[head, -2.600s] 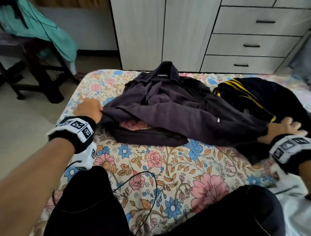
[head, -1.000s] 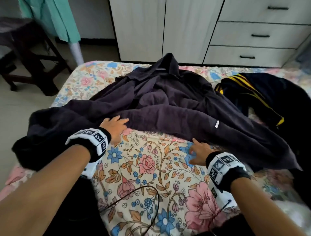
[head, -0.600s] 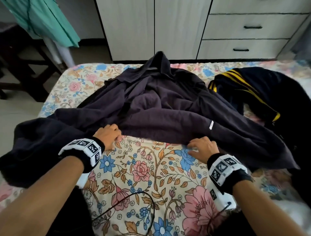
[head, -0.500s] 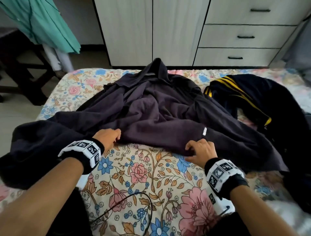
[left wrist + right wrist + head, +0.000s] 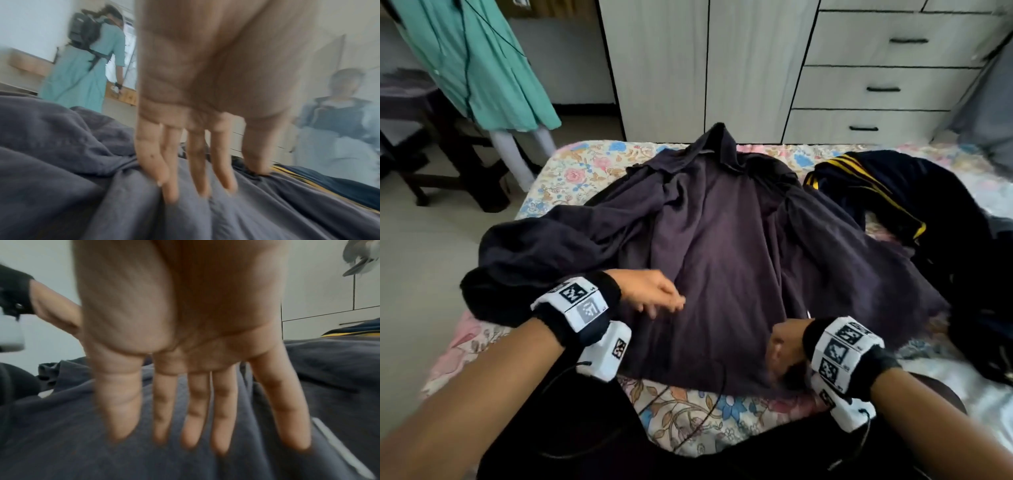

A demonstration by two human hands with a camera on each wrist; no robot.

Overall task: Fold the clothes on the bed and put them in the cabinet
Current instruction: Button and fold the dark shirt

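Note:
A dark purple collared shirt (image 5: 722,240) lies spread on the floral bed (image 5: 585,171), collar away from me, hem near my knees. My left hand (image 5: 664,301) rests flat on its lower left part; in the left wrist view the left hand (image 5: 197,186) has straight fingers touching the cloth (image 5: 82,194). My right hand (image 5: 780,353) is on the hem at the lower right; its wrist view shows the right hand (image 5: 205,434) spread, fingertips on the fabric (image 5: 82,443). One sleeve (image 5: 524,253) hangs over the bed's left edge. The white cabinet (image 5: 705,68) stands beyond the bed.
A black garment with yellow stripes (image 5: 887,198) lies heaped at the right of the bed. Drawers (image 5: 883,89) sit right of the cabinet doors. A person in a teal dress (image 5: 482,61) stands at the left by a dark chair (image 5: 448,154). A thin cable (image 5: 709,411) crosses the sheet.
The shirt's body has been pulled toward me and laid out flat. Both hands have let go of the hem and now lie open on the cloth.

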